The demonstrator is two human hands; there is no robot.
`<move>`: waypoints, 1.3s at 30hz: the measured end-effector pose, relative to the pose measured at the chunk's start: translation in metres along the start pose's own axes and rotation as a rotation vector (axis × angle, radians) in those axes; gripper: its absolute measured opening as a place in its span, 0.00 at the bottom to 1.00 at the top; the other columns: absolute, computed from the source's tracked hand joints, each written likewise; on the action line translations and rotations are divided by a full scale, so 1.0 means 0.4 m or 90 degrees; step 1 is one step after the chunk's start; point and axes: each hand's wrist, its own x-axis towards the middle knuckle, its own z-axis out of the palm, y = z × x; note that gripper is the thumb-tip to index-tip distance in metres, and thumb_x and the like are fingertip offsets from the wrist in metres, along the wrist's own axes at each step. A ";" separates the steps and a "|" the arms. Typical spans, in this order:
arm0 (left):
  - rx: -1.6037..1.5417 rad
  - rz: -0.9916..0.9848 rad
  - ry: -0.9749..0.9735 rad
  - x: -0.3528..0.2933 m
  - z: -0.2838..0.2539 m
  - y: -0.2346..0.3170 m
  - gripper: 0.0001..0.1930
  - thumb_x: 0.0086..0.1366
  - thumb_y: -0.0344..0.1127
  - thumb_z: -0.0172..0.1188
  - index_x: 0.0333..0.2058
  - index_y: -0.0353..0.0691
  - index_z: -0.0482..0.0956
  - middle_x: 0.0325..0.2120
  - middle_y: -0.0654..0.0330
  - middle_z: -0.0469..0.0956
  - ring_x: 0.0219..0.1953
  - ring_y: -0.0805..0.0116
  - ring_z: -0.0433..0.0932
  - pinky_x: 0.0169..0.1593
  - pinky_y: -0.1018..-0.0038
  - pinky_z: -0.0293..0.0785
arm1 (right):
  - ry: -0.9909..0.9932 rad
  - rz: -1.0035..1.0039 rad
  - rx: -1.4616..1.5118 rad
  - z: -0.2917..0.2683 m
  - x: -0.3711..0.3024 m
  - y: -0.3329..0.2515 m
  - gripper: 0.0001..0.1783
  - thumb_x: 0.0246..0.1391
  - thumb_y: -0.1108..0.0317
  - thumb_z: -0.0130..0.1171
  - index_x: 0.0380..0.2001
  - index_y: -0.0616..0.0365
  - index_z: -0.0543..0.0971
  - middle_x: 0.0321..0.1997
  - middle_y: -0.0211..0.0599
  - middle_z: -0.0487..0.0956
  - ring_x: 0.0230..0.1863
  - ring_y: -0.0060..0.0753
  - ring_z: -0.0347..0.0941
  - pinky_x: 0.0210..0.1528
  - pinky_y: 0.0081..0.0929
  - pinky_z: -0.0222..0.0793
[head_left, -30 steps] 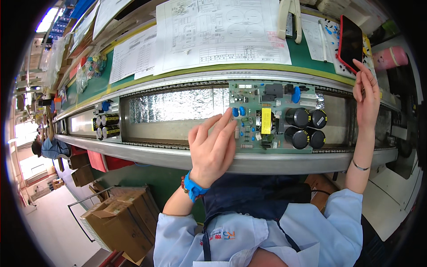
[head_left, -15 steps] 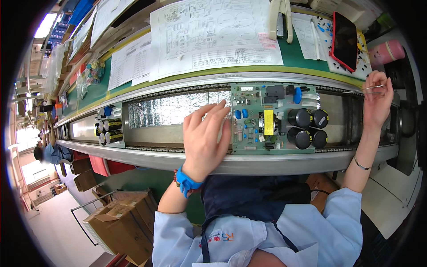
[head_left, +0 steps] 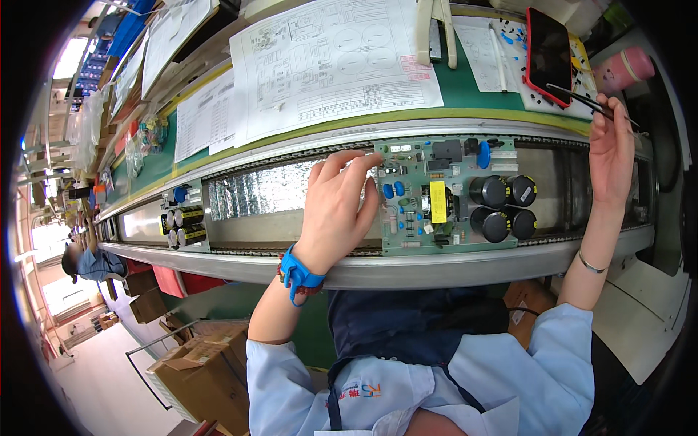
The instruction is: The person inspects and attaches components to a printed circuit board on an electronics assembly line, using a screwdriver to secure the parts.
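A green circuit board (head_left: pixel 403 236) lies across the conveyor rails in front of me. It carries several black round capacitors (head_left: pixel 491 191), a yellow-wrapped transformer (head_left: pixel 438 202) and blue disc parts. At the board's left edge is my left hand (head_left: pixel 336 207), its fingers apart and loosely bent, the fingertips at the upper left corner. Whether they press on the board I cannot tell. My right hand (head_left: pixel 612 156) is raised at the right, closed on dark tweezers (head_left: pixel 582 98). Their tips point left, over the lower part of a red-edged phone (head_left: pixel 548 54); nothing shows clearly between them.
Beyond the rail, the green bench holds drawings (head_left: pixel 334 69), a white pen (head_left: pixel 499 62) and a white tray (head_left: pixel 534 102) with small black and blue parts. A pink bottle (head_left: pixel 625 69) stands far right. Another board (head_left: pixel 185 218) sits further left on the conveyor; a person (head_left: pixel 98 261) is beyond.
The tweezers have swung up, their tips now over the phone and parts tray. My right hand has turned slightly. My left hand stays by the board's edge, its fingers slightly more bent.
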 end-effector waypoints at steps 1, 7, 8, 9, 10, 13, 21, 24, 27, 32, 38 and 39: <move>-0.001 0.002 -0.002 0.004 0.002 0.002 0.14 0.52 0.25 0.52 0.40 0.37 0.72 0.25 0.58 0.76 0.43 0.60 0.71 0.44 0.65 0.62 | 0.002 -0.001 0.000 0.001 -0.001 -0.001 0.11 0.61 0.66 0.45 0.41 0.61 0.72 0.45 0.37 0.73 0.34 0.17 0.69 0.36 0.12 0.64; -0.017 0.090 -0.024 0.032 0.018 0.008 0.14 0.51 0.25 0.52 0.39 0.37 0.72 0.24 0.59 0.75 0.41 0.60 0.71 0.44 0.65 0.62 | -0.037 -0.015 -0.009 -0.008 -0.003 -0.005 0.14 0.60 0.67 0.45 0.46 0.64 0.70 0.47 0.39 0.72 0.45 0.21 0.72 0.46 0.14 0.68; -0.021 0.094 -0.021 0.035 0.022 0.007 0.14 0.51 0.24 0.52 0.39 0.37 0.72 0.24 0.59 0.75 0.41 0.60 0.71 0.44 0.66 0.62 | -0.046 -0.016 -0.002 -0.009 -0.003 -0.006 0.15 0.60 0.68 0.44 0.46 0.65 0.70 0.48 0.39 0.72 0.46 0.22 0.72 0.47 0.14 0.68; -0.025 0.099 -0.018 0.037 0.025 0.007 0.14 0.51 0.24 0.52 0.40 0.37 0.72 0.24 0.60 0.75 0.40 0.60 0.72 0.43 0.66 0.62 | -0.056 -0.017 0.004 -0.010 -0.002 -0.006 0.15 0.61 0.68 0.44 0.46 0.66 0.69 0.48 0.40 0.72 0.46 0.22 0.72 0.48 0.15 0.68; -0.025 0.101 -0.020 0.039 0.022 0.013 0.14 0.51 0.24 0.52 0.40 0.37 0.72 0.24 0.60 0.75 0.40 0.60 0.72 0.43 0.66 0.62 | -0.052 -0.018 0.004 -0.010 -0.003 -0.009 0.15 0.61 0.68 0.44 0.46 0.66 0.69 0.48 0.40 0.72 0.46 0.22 0.72 0.48 0.15 0.68; -0.041 0.050 0.001 0.042 0.016 0.022 0.15 0.51 0.24 0.51 0.40 0.37 0.72 0.25 0.59 0.75 0.41 0.61 0.72 0.43 0.66 0.62 | -0.067 -0.029 0.015 -0.006 -0.003 -0.011 0.16 0.61 0.68 0.43 0.46 0.68 0.69 0.49 0.41 0.71 0.48 0.23 0.71 0.50 0.16 0.68; -0.028 0.120 0.000 0.060 0.037 0.033 0.16 0.50 0.24 0.52 0.40 0.37 0.71 0.28 0.59 0.76 0.40 0.61 0.72 0.42 0.67 0.63 | -0.023 -0.033 -0.073 0.018 -0.006 -0.014 0.16 0.60 0.71 0.44 0.47 0.71 0.68 0.49 0.44 0.71 0.51 0.27 0.69 0.54 0.16 0.66; -0.043 0.150 -0.036 0.062 0.048 0.047 0.16 0.49 0.24 0.53 0.40 0.37 0.71 0.30 0.59 0.76 0.41 0.60 0.72 0.43 0.66 0.64 | -0.034 -0.034 -0.055 0.022 -0.007 -0.015 0.15 0.59 0.72 0.44 0.47 0.71 0.69 0.48 0.44 0.72 0.51 0.28 0.69 0.55 0.16 0.66; -0.039 0.149 -0.031 0.070 0.053 0.053 0.15 0.48 0.25 0.53 0.39 0.37 0.72 0.32 0.60 0.76 0.43 0.60 0.72 0.43 0.66 0.64 | -0.035 -0.034 -0.021 0.013 -0.007 -0.017 0.15 0.59 0.73 0.45 0.46 0.71 0.69 0.48 0.44 0.72 0.51 0.28 0.70 0.54 0.16 0.67; -0.066 0.198 -0.049 0.083 0.066 0.076 0.16 0.48 0.23 0.52 0.40 0.37 0.72 0.35 0.60 0.76 0.44 0.60 0.71 0.44 0.65 0.63 | -0.044 -0.041 0.003 0.008 -0.007 -0.018 0.14 0.58 0.73 0.46 0.45 0.71 0.70 0.47 0.44 0.72 0.49 0.28 0.71 0.52 0.15 0.68; -0.026 0.235 -0.120 0.090 0.078 0.097 0.19 0.46 0.23 0.51 0.41 0.38 0.71 0.34 0.60 0.76 0.44 0.59 0.70 0.45 0.65 0.62 | -0.055 -0.037 0.004 0.012 -0.010 -0.022 0.14 0.58 0.72 0.46 0.45 0.70 0.70 0.46 0.42 0.73 0.48 0.26 0.71 0.51 0.15 0.69; -0.021 0.237 -0.117 0.092 0.081 0.100 0.19 0.46 0.23 0.51 0.41 0.38 0.71 0.34 0.60 0.75 0.44 0.59 0.69 0.45 0.65 0.61 | -0.054 -0.040 0.002 0.012 -0.011 -0.023 0.14 0.58 0.72 0.46 0.45 0.70 0.70 0.45 0.42 0.73 0.48 0.26 0.72 0.51 0.14 0.69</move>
